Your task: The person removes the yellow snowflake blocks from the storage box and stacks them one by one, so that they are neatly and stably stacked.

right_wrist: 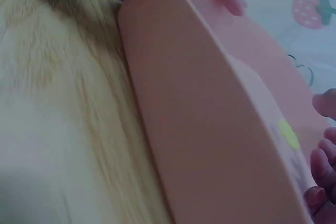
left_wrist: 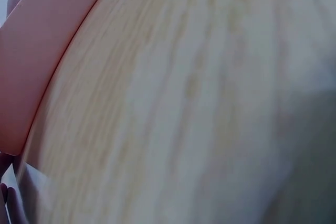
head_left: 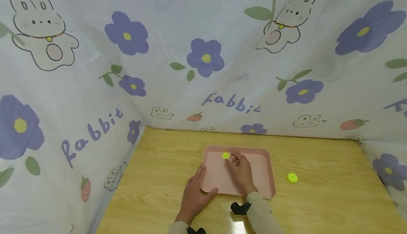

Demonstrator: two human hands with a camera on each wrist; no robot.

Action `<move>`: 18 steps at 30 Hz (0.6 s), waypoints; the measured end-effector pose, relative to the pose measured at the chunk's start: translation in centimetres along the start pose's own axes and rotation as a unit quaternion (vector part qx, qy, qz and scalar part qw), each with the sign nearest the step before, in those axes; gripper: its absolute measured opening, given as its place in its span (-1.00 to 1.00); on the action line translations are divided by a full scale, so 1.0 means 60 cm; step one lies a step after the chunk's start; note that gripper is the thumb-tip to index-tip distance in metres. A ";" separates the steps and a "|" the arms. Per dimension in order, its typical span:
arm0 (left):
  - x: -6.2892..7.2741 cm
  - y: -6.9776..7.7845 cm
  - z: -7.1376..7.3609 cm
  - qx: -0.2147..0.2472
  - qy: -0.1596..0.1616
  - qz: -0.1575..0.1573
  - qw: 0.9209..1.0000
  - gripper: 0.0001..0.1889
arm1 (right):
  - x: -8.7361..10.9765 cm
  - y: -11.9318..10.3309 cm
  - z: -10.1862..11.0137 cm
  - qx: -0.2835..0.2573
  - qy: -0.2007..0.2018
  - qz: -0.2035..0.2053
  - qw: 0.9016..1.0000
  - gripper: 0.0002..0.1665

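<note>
A pink rectangular tray (head_left: pixel 260 174) lies on the wooden table. My left hand (head_left: pixel 194 193) rests against its near left corner, fingers stretched along the left side and thumb at the near rim. Inside the tray, towards the back, sits a small yellow notched disc (head_left: pixel 225 155), flower-like in outline. Over the tray, my right hand (head_left: pixel 240 170) has its thumb and index finger bent loosely just right of this disc. In the right wrist view the yellow disc (right_wrist: pixel 289 134) appears apart from the fingertips (right_wrist: pixel 319 161). Nothing shows between those fingers.
Right of the tray, another yellow notched disc (head_left: pixel 292 177) lies on the wooden table (head_left: pixel 324 191); it looks thicker, perhaps stacked. A white cloth (head_left: pixel 171 96) printed with flowers and rabbits hangs behind the table and along its sides. Black straps (head_left: pixel 240 208) sit at both wrists.
</note>
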State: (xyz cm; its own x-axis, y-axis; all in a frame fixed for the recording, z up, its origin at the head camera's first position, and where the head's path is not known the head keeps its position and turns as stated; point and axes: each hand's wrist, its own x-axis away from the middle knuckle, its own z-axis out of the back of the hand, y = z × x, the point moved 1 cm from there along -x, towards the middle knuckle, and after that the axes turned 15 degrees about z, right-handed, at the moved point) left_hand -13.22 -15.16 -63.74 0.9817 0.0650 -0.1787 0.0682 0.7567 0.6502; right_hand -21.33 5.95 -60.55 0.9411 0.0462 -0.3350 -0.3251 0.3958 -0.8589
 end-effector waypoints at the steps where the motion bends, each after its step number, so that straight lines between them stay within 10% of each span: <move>1: 0.000 0.000 0.000 -0.002 0.002 -0.004 1.000 -0.06 | 0.000 -0.001 -0.006 -0.001 0.005 -0.001 1.000 -0.56; 18: 0.003 0.004 0.001 -0.016 0.020 -0.022 0.999 -0.09 | -0.020 -0.003 -0.042 0.139 -0.003 -0.039 0.989 -0.63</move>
State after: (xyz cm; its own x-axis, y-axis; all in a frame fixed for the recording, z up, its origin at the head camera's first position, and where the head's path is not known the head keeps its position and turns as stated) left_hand -13.02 -15.02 -63.59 0.9701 0.0556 -0.2362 0.1053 0.7803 0.6164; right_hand -22.67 3.52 -60.96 0.9629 0.0108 -0.2696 -0.2147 0.6360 -0.7412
